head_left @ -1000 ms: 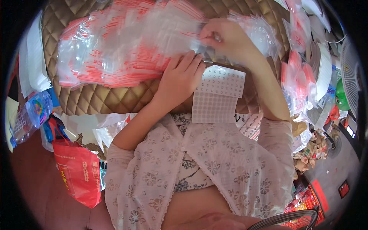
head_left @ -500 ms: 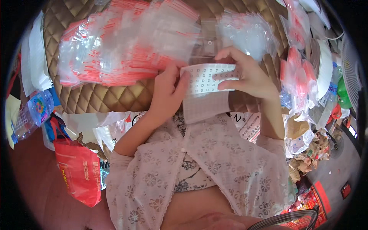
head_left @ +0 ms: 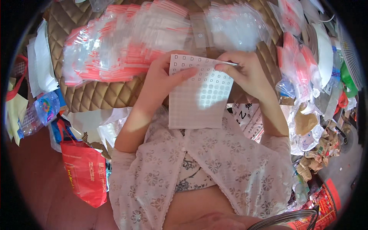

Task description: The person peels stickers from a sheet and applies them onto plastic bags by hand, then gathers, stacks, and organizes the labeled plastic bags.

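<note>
A white sheet of small round stickers [head_left: 197, 109] hangs in front of my chest, with printed marks on its upper rows and plain circles lower down. My left hand [head_left: 163, 78] grips its upper left side, the thumb lying across the front and the other fingers hidden behind. At the upper right corner my right hand [head_left: 245, 73] pinches the sheet between thumb and fingers. Just beyond lie a wide fan of clear zip bags with red strips [head_left: 115, 46] and a smaller pile of clear bags [head_left: 239, 28]. A single clear bag [head_left: 199, 30] lies between them.
Everything rests on a brown quilted surface [head_left: 103, 97]. Further red-strip bags [head_left: 297, 63] are at the right, beside a white fan [head_left: 349, 57]. At left are white papers [head_left: 41, 61], a plastic bottle [head_left: 46, 109] and a red bag [head_left: 84, 172]. Crumpled brown paper [head_left: 320, 149] lies lower right.
The sheet has turned to face me more fully and moved slightly left. My right hand's spread fingers have closed onto its upper right corner. My left thumb now reaches further across the front.
</note>
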{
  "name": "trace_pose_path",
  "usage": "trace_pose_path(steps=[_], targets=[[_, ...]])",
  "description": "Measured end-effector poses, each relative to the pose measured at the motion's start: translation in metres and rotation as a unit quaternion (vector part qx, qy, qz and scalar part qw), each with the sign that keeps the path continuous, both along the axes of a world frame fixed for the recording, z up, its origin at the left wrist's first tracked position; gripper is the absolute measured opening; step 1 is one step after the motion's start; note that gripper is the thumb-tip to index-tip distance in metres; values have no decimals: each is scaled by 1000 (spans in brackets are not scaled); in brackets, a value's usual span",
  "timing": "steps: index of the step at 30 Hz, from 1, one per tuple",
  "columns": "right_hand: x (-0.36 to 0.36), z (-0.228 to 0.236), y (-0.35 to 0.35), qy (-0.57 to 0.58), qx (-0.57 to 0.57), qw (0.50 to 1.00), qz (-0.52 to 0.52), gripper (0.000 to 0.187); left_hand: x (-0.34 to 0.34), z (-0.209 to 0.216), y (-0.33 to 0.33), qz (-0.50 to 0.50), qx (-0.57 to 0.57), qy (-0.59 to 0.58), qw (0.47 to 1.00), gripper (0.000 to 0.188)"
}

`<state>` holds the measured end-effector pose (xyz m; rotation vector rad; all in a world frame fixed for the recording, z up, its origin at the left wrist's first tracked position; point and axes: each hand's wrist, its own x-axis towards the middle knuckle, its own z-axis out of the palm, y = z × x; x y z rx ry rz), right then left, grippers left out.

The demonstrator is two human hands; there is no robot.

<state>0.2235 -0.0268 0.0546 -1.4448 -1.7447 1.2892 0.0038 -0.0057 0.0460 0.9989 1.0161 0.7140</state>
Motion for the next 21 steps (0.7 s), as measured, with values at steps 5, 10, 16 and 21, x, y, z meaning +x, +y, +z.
trace_pose_path(steps=[5,10,16,21], targets=[[3,1,-1,-25,29,999,0,14,-8,-7,10,-106,18,-22,994,17],[3,4,-1,-101,106,987,59,15,3,3,5,-70,17,0,997,20],[-3,6,5,-93,190,975,69,15,3,-13,1,-57,128,79,987,20],[-15,5,-3,-155,169,971,68,19,-3,-25,-5,-6,80,57,995,21]])
